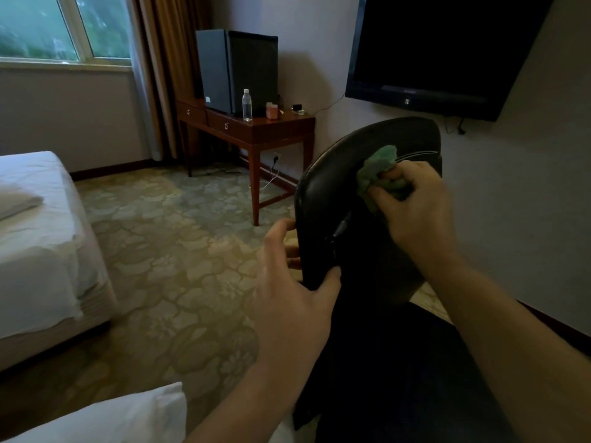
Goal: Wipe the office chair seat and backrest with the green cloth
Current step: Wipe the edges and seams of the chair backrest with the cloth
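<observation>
Head view: nearest us, our left hand (297,282) clasps the side edge of the black backrest (335,174), fingers curled round it. Just beyond, our right hand (415,212) clutches the bunched green cloth (379,172) against the backrest's upper part; a wooden desk (281,131) stands farther off.

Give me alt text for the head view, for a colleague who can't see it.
The right hand holds a bunched green cloth against the black chair backrest, while the left hand grips its edge. Behind stand a wooden desk with a water bottle, a wall-mounted television and a white bed.
</observation>
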A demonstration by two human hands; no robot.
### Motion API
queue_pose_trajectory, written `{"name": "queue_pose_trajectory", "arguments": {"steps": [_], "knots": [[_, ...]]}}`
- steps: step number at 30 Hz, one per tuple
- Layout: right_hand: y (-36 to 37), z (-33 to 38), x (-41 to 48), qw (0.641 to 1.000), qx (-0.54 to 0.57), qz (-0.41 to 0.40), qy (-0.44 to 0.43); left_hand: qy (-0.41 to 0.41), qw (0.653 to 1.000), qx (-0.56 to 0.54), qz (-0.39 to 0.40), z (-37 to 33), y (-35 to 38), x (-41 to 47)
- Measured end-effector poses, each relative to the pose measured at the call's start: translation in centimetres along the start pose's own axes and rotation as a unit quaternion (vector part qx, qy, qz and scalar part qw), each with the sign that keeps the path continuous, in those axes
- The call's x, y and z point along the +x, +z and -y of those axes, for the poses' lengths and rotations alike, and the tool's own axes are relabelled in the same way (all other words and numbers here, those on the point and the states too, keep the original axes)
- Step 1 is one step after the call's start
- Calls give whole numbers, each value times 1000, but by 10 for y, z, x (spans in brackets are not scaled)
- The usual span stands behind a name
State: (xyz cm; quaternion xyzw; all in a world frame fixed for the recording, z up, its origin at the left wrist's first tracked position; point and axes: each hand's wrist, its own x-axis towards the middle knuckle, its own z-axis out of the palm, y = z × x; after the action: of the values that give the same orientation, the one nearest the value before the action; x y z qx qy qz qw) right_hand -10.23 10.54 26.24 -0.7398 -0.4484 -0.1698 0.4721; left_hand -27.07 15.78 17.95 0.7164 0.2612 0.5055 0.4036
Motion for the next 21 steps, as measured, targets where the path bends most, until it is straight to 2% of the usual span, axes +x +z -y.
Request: {"name": "queue_pose_trajectory", "arguments": {"steps": [5, 10, 15, 17, 21], "knots": [[1, 4, -18, 1000, 8, -16, -2, -4, 1000, -17, 5, 2, 3, 5], [10, 12, -43, 997, -10, 4, -80, 1, 1000, -6, -3, 4, 8, 5], [5, 8, -24, 993, -14, 38, -111, 6, 1000, 4, -2, 6, 8, 7], [2, 2, -9, 995, -8, 47, -84, 22, 1000, 22, 1, 5, 6, 10], [3, -10, 13, 1000, 13, -4, 0, 35, 999, 25, 17, 4, 4, 12]]}}
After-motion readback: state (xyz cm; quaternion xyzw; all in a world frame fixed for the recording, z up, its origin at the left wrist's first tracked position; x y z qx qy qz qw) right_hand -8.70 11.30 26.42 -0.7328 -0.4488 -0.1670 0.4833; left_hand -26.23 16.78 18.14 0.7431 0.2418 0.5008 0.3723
